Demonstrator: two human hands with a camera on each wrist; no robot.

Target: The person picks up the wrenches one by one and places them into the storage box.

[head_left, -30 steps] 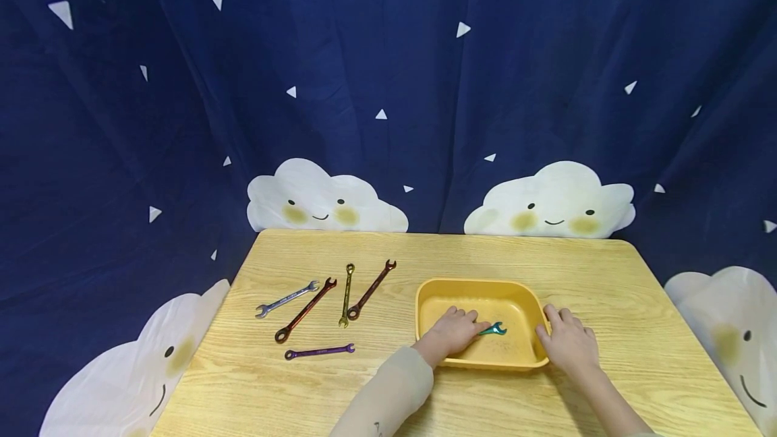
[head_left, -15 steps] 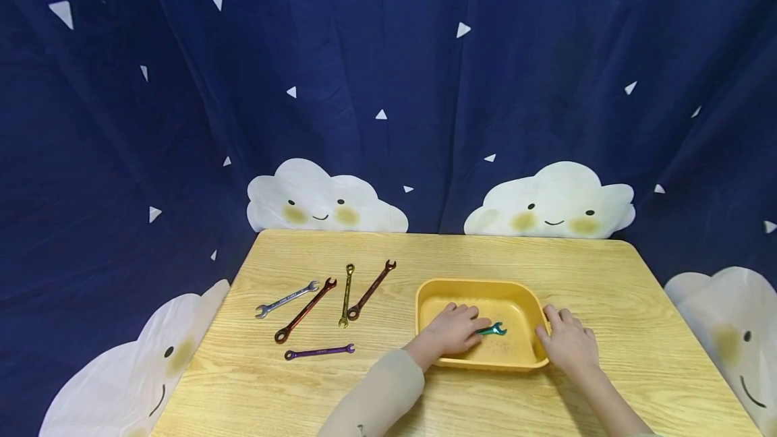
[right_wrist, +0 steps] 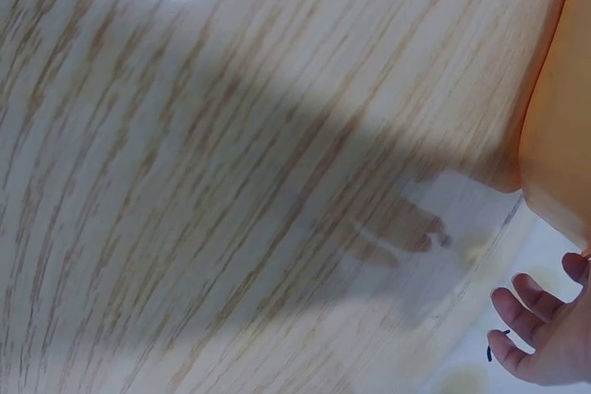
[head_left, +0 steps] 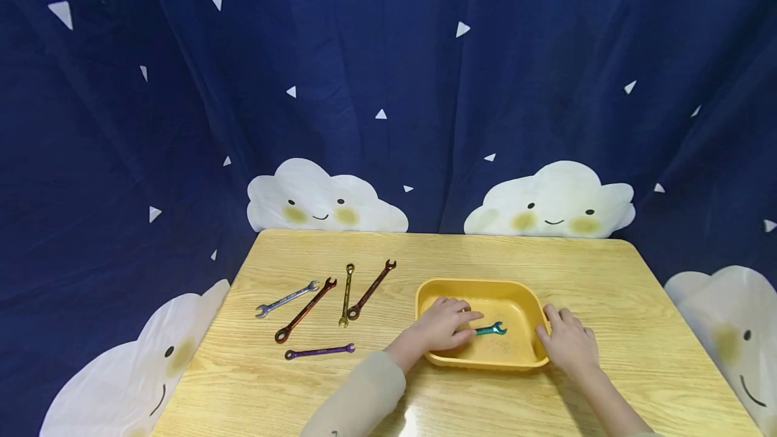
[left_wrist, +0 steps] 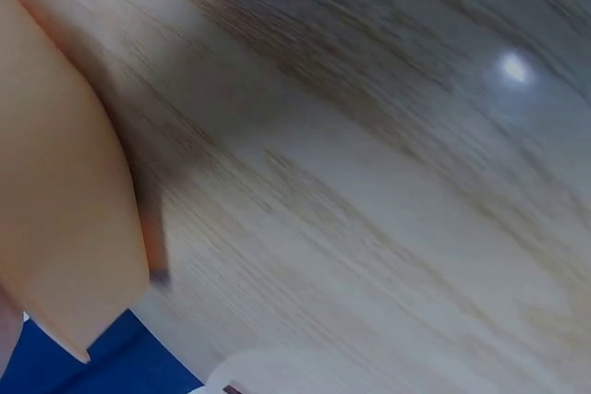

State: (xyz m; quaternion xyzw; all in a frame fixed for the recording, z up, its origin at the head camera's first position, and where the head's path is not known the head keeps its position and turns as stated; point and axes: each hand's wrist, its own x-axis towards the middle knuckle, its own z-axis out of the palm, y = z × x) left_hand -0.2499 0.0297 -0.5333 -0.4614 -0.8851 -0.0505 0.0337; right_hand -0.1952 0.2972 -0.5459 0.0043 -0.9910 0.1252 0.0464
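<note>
A yellow plastic tray (head_left: pixel 522 319) stands on the table, with a small teal wrench (head_left: pixel 490 329) lying inside it. My left hand (head_left: pixel 444 324) reaches over the tray's left side, fingers loosely spread and holding nothing. Its thumb is right beside the wrench's near end, which it partly hides. At the tray's right rim, my right hand (head_left: pixel 570 342) rests its thumb and first finger against the edge, the other fingers relaxed. In the right wrist view the fingers (right_wrist: pixel 522 316) spread beside the tray's orange-looking wall (right_wrist: pixel 563 126). The left wrist view shows mainly the tray wall (left_wrist: pixel 65 163).
Several wrenches lie left of the tray: silver (head_left: pixel 287 299), orange-red (head_left: pixel 306 309), gold (head_left: pixel 347 295), dark red (head_left: pixel 372 290) and purple (head_left: pixel 320 352). The wooden table (head_left: pixel 631 295) backs onto a dark blue curtain (head_left: pixel 425 86) with white clouds.
My left hand has drawn back leftward and its fingers have loosened, uncovering more of the teal wrench, which stays in the tray. My right hand has kept still.
</note>
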